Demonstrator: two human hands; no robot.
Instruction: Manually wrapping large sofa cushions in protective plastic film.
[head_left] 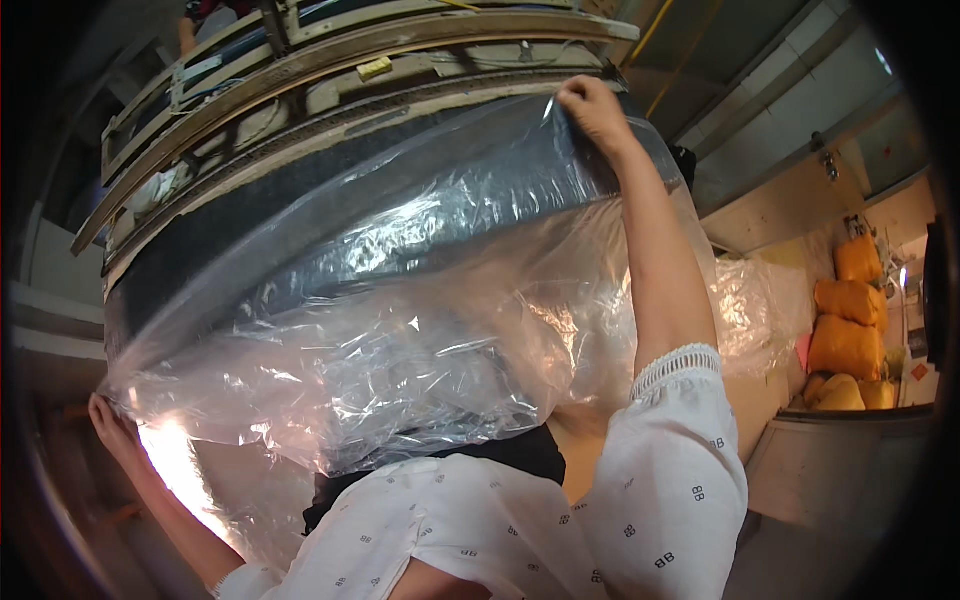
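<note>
A large clear plastic bag (420,300) is stretched across the middle of the view, held up like a sheet between two raised hands. The right hand (592,108) sits at about one o'clock, its fingers pinched closed on the bag's upper edge, the arm reaching up from the white patterned sleeve (670,470) at five o'clock. The left hand (112,428) is down at eight o'clock, closed on the bag's lower corner, so the film runs on a slant from low left to high right. Gripping two far-apart points keeps the thin film taut and spread instead of collapsing on itself.

Behind the bag, from ten to twelve o'clock, stands a wide machine bed of pale wooden frames (330,70) with a dark band (470,190) below them; the band shows through the plastic. Whether the film touches the machine or hangs just in front of it is hard to tell through the glare.

At three o'clock, well apart, orange sacks (848,320) are stacked beside a grey bin (840,470)
</note>
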